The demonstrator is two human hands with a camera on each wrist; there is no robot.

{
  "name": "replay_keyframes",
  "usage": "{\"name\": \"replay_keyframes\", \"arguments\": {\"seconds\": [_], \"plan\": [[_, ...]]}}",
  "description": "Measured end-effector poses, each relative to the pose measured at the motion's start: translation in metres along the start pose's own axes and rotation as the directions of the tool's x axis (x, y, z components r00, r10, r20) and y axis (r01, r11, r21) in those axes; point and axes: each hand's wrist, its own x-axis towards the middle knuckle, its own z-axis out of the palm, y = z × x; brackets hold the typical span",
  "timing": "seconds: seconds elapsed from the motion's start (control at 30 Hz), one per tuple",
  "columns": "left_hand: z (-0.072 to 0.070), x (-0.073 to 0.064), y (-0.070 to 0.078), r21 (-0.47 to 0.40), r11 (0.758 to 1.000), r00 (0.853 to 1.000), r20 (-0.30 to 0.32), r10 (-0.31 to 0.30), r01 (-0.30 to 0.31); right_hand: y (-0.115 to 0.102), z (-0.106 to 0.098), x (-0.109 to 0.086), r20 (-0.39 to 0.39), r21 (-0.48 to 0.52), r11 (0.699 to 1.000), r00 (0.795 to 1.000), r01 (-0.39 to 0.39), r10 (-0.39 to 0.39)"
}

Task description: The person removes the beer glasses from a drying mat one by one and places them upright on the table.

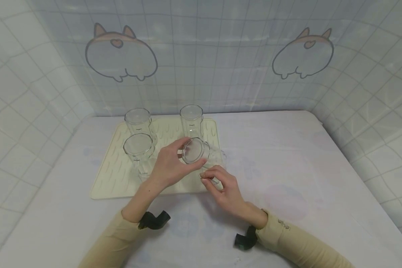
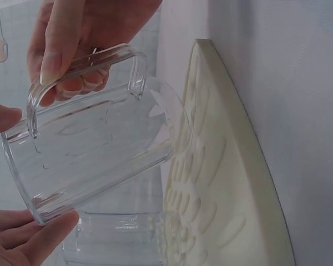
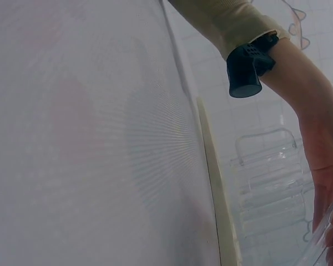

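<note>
A clear glass mug [image 1: 214, 153] is held tilted over the right part of a cream ribbed mat [image 1: 112, 182], one round end facing me. My left hand [image 1: 169, 163] grips it around that end, thumb on the near side and fingers on the far side. With thumb and fingers my right hand [image 1: 226, 191] pinches the mug's handle [image 2: 89, 67], which shows plainly in the left wrist view. Left of the hands, a glass mug [image 1: 139, 144] stands on the mat close to my left hand. In the right wrist view the held mug is mostly cut off.
Two more glass mugs stand toward the mat's back, one at the left [image 1: 138, 116] and one just behind the held mug [image 1: 191, 118]. The mat lies on a white table cloth [image 1: 281, 156]. Grid-patterned curtains [image 1: 214, 56] enclose the back and sides.
</note>
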Motion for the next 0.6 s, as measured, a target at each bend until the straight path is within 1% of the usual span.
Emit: {"name": "replay_keyframes", "arguments": {"seconds": [0.17, 0.47, 0.6], "plan": [[0.0, 0.0, -0.002, -0.021, 1.0, 1.0, -0.017, 0.013, -0.013, 0.003, 0.0, -0.002, 0.009, 0.008, 1.0, 1.0, -0.002, 0.002], [0.0, 0.0, -0.002, -0.017, 1.0, 0.999, -0.034, -0.004, 0.003, 0.028, 0.002, -0.017, -0.002, 0.014, 1.0, 1.0, -0.008, 0.008], [0.0, 0.001, -0.003, -0.038, 0.999, 0.999, -0.048, -0.001, -0.001, 0.027, 0.001, -0.015, -0.019, 0.022, 1.0, 1.0, 0.001, -0.001]]}}
